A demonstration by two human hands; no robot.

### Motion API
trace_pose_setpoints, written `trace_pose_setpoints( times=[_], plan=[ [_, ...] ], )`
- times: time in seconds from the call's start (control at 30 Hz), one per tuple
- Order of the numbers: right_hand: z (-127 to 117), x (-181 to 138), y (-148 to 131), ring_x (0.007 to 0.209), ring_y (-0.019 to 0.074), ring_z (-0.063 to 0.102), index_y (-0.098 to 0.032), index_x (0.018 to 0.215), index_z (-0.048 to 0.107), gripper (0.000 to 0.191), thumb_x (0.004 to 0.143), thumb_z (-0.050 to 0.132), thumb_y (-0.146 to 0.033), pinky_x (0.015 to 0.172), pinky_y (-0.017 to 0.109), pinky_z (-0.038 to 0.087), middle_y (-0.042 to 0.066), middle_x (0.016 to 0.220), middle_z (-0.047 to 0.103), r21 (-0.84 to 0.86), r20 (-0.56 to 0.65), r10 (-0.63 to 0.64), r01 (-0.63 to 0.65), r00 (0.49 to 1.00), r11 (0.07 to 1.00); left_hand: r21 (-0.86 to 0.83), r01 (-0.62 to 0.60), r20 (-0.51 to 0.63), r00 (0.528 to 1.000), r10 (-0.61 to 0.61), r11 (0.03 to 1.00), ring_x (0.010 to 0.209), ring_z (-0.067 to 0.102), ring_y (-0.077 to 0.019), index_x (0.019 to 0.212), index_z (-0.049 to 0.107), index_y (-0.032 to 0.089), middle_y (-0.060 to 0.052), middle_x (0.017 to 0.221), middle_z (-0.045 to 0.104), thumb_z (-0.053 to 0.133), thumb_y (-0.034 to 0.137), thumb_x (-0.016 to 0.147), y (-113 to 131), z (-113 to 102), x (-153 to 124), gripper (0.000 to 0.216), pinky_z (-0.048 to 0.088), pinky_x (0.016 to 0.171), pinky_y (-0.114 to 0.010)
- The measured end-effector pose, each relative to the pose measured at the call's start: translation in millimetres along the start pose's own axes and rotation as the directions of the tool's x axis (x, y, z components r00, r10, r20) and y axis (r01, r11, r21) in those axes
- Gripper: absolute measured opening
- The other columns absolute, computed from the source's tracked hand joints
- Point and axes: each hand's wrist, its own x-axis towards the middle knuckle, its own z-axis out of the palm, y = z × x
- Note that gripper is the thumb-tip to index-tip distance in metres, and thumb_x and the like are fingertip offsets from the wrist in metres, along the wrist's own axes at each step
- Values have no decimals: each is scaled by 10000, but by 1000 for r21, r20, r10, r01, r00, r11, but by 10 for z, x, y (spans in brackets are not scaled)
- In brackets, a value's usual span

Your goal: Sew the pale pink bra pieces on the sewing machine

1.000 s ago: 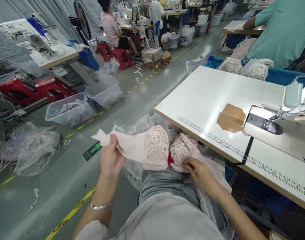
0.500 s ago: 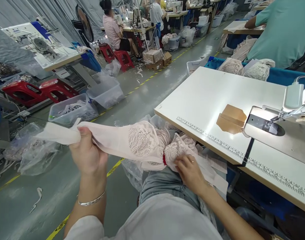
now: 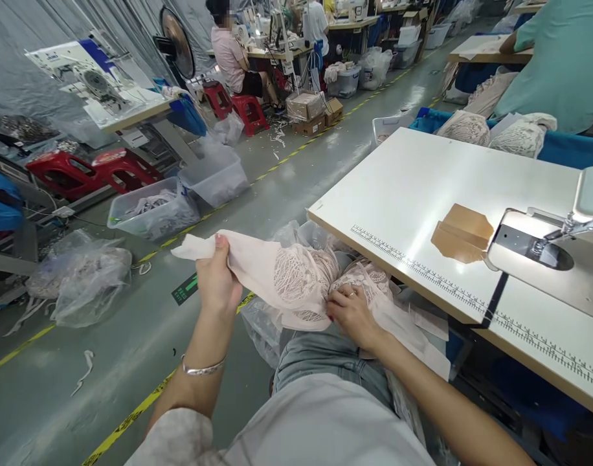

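Observation:
A pale pink lace bra (image 3: 299,278) lies across my lap, its cups side by side and one wing stretched out to the left. My left hand (image 3: 217,278) pinches that wing between thumb and fingers, above the floor. Over the middle of the bra, between the two cups, my right hand (image 3: 352,317) has its fingers closed on the fabric. The red patch at the centre is mostly hidden by those fingers. The other wing hangs to the right below my right forearm.
To the right stands a white sewing table (image 3: 403,194) with a printed ruler edge, a brown cardboard piece (image 3: 461,234) and a sewing machine (image 3: 568,226). Clear plastic bins (image 3: 153,213) and a plastic bag (image 3: 90,278) sit on the floor at left. Co-workers sit farther off.
My left hand has moved right, toward the cups, and the wing is less stretched. My right hand has shifted left onto the bra's centre, covering the red patch. The view has turned slightly left.

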Motion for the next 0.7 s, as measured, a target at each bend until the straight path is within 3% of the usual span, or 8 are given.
trace_pose_setpoints(
  times=[0.1,0.2,0.3,0.43,0.57,0.7],
  plan=[
    [-147,-5,74,845,191,540,-214,780,630,201,946,518,-222,782,361,369,37,818,663,355,-70,175,-140,982,924,-17,13,-51,999,-14,1000,696,625,-104,748,637,153,4,735,653,853,360,664,-106,-56,53,311,538,680,-193],
    [-313,-55,112,779,194,585,-227,804,597,230,956,511,-377,722,342,442,37,802,664,648,5,428,-329,904,687,-30,61,-118,991,-64,998,674,621,-97,734,640,143,1,737,662,853,314,668,-207,-142,79,281,543,673,-191],
    [-430,-102,79,614,161,536,-231,812,541,301,940,506,-501,592,295,428,-3,682,592,767,118,573,-441,811,467,-26,101,-158,982,-104,995,674,624,-100,737,640,142,1,724,660,824,279,710,-289,-224,98,231,552,701,-204],
    [-483,-123,-7,570,133,448,-228,798,505,327,923,528,-529,545,271,381,-28,650,491,829,83,619,-399,781,393,-31,127,-183,974,-131,991,678,626,-103,723,629,143,6,695,648,786,240,758,-362,-303,136,188,553,734,-217],
    [-595,-113,-63,545,121,404,-238,854,527,237,922,574,-460,517,263,343,-42,633,463,905,23,664,-299,747,304,-46,154,-212,964,-161,987,666,622,-96,717,633,143,3,702,652,767,205,776,-380,-345,154,159,548,718,-204],
    [-897,-115,-203,491,118,398,-250,833,547,144,930,590,-347,494,268,337,-51,562,453,946,-19,615,-185,789,267,-57,162,-236,957,-171,985,656,616,-90,711,635,143,2,713,656,762,180,777,-362,-344,145,148,543,690,-183]
  ],
)
